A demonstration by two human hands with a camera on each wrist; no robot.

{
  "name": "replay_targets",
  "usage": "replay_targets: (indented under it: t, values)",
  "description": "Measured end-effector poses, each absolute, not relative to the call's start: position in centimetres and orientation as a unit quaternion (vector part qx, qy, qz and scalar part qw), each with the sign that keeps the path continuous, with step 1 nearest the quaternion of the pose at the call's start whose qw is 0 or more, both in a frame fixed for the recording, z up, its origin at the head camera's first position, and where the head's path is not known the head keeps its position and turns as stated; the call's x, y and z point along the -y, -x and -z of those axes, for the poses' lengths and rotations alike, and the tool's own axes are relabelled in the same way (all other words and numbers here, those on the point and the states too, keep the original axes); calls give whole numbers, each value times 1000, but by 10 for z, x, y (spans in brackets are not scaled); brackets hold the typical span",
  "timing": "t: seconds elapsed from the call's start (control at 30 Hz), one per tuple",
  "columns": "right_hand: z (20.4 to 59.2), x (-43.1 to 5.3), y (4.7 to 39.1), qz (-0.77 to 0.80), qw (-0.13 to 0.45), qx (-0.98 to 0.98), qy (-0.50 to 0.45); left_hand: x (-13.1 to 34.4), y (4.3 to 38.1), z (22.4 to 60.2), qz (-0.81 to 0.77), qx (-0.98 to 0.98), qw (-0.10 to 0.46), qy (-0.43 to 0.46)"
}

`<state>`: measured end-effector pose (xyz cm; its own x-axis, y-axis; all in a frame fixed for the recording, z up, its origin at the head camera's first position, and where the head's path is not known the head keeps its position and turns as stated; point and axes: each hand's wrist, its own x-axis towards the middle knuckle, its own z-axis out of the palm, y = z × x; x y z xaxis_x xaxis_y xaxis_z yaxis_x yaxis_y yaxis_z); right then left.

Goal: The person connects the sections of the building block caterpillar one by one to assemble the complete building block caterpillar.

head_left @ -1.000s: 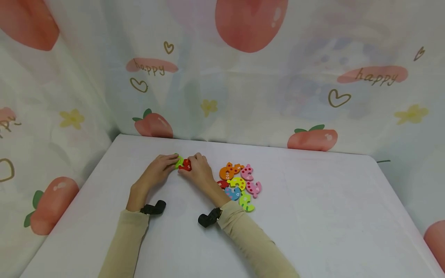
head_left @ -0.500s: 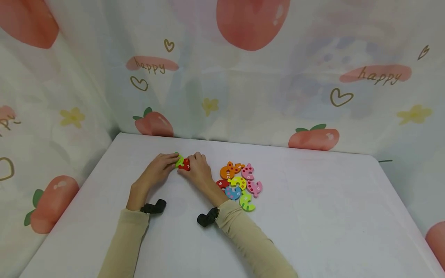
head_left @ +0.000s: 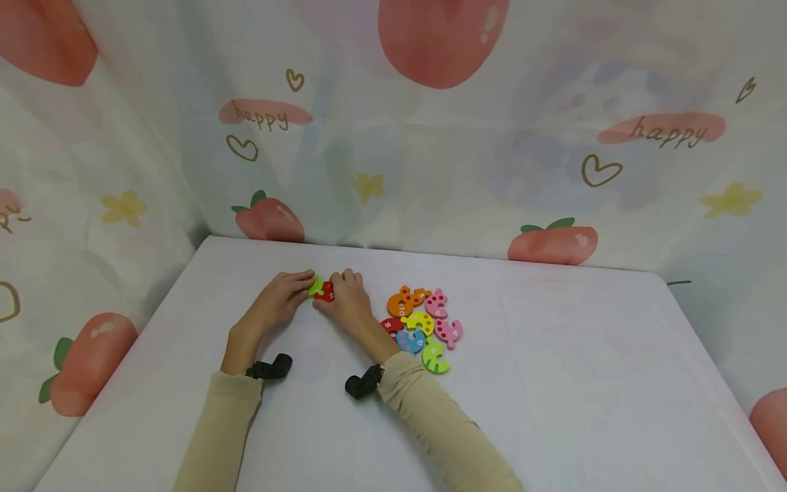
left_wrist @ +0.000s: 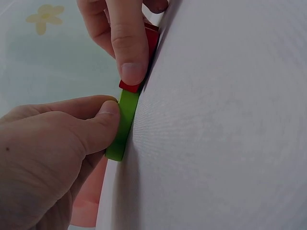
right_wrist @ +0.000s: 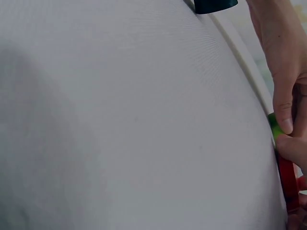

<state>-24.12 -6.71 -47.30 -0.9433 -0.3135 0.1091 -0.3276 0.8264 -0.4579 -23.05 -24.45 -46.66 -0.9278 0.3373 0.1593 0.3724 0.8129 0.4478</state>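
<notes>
In the head view my left hand [head_left: 275, 301] pinches a flat light-green puzzle piece [head_left: 316, 285] between thumb and fingers. My right hand [head_left: 352, 301] grips a red puzzle piece marked 2 [head_left: 324, 292], which sits directly against the green one. The left wrist view shows the green piece [left_wrist: 127, 112] edge-on at the white surface, end to end with the red piece [left_wrist: 152, 40]; my right thumb lies along the red one. At the right border of the right wrist view, both hands meet over the two pieces, and fingers cover part of the red piece [right_wrist: 288, 179].
Right of my right hand lies a cluster of number pieces: orange ones [head_left: 401, 304], pink ones [head_left: 447, 331], a yellow [head_left: 420, 322], a blue [head_left: 410, 340], a green [head_left: 435, 359] and a red one [head_left: 391, 326] beside my forearm. A printed curtain [head_left: 430, 171] stands behind the white table [head_left: 553, 376].
My right forearm has shifted slightly left, uncovering more of the red piece in the cluster. Both hands keep hold of the green and red pieces in about the same spot.
</notes>
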Motion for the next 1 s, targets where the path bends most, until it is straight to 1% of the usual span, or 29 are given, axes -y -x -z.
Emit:
replay_targets:
  t: [0.23,0.47,0.7,0.87,1.0]
  values:
    - [468,69,243,-254,-11,954,-157,244,231,466,242,953,27,179]
    - [461,72,245,-254,-15,954,-158,244,229,462,250,950,30,183]
    - [453,76,249,-239,-51,959,-144,245,227,463,246,952,29,179]
    - [456,75,250,-236,-70,961,-124,245,227,464,246,952,29,178]
    - [460,69,250,-246,-65,960,-118,243,229,465,241,954,25,179]
